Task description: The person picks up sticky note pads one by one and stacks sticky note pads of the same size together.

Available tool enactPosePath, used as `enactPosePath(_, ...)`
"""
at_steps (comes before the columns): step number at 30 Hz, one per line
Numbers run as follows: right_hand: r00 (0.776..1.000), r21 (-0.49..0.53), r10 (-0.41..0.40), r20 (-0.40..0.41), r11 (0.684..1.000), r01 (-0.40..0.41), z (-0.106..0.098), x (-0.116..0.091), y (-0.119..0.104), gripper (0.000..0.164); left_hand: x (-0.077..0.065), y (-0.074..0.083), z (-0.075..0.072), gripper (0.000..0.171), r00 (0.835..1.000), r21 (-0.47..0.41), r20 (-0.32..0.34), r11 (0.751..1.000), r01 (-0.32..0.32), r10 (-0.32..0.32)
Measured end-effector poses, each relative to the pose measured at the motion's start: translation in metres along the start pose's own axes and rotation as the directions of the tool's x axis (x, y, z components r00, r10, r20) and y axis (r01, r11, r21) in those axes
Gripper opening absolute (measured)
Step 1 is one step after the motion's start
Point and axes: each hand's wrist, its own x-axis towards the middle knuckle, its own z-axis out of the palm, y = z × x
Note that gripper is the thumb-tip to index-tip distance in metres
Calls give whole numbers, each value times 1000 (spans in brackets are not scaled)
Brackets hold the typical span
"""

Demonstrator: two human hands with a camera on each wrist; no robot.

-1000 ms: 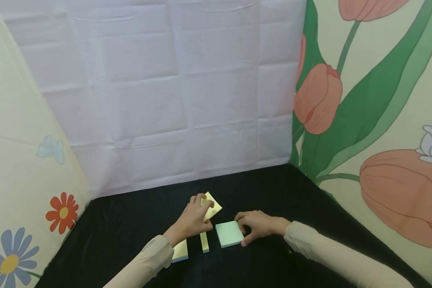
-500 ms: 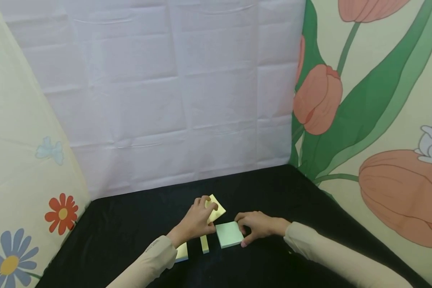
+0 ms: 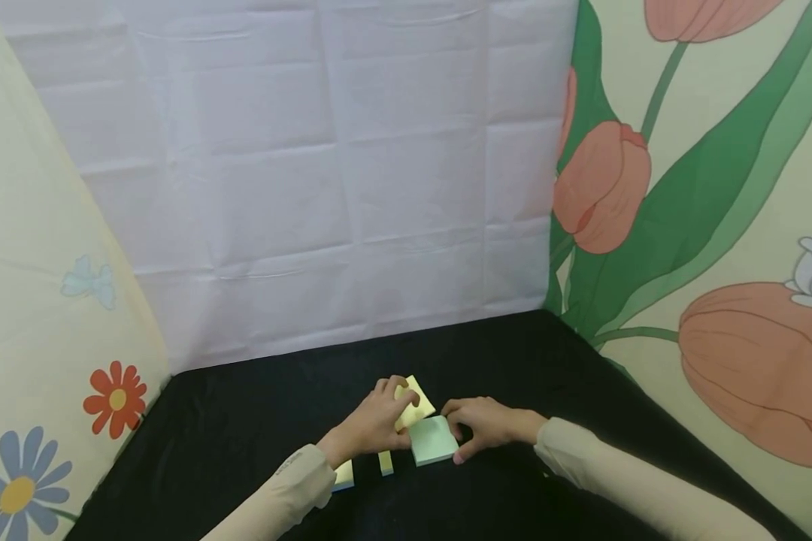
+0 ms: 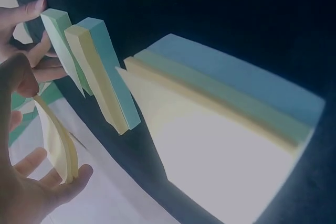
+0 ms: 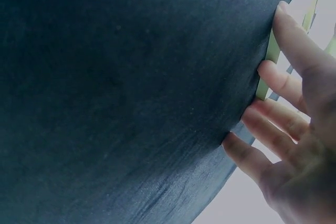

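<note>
My left hand (image 3: 372, 421) pinches a yellow sticky note pad (image 3: 419, 403) between thumb and fingers. The pad is tilted and overlaps the far left corner of a pale green sticky note pad (image 3: 434, 442) in the head view. That green pad lies on the black cloth, and my right hand (image 3: 486, 422) holds its right side, thumb at the near corner and fingers farther back. In the left wrist view, the yellow pad (image 4: 56, 142) stands edge-on between thumb and fingertips. The right wrist view shows the fingertips along the edge of the green pad (image 5: 272, 51).
Left of the green pad lies a narrow block of yellow and blue sticky notes (image 4: 105, 77). Farther left is a larger stack with a yellow top and blue base (image 4: 226, 129), partly behind my left sleeve in the head view. A white backdrop (image 3: 352, 188) stands behind the black-covered table (image 3: 257, 406).
My left hand has carried the yellow pad to the right and nearer, from beyond the green pad to over its far left corner. My right hand has stayed in place.
</note>
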Motion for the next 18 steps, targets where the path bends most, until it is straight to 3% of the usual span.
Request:
enactPosePath(10, 1000, 12, 4, 11, 1000, -4, 2, 1, 4, 35, 0, 3, 2, 48, 999, -7, 5, 999, -40, 40)
enactPosePath(18, 999, 71, -34, 13, 997, 33, 0, -3, 3, 33, 4, 13, 0, 48, 994, -46, 46, 995, -93, 95)
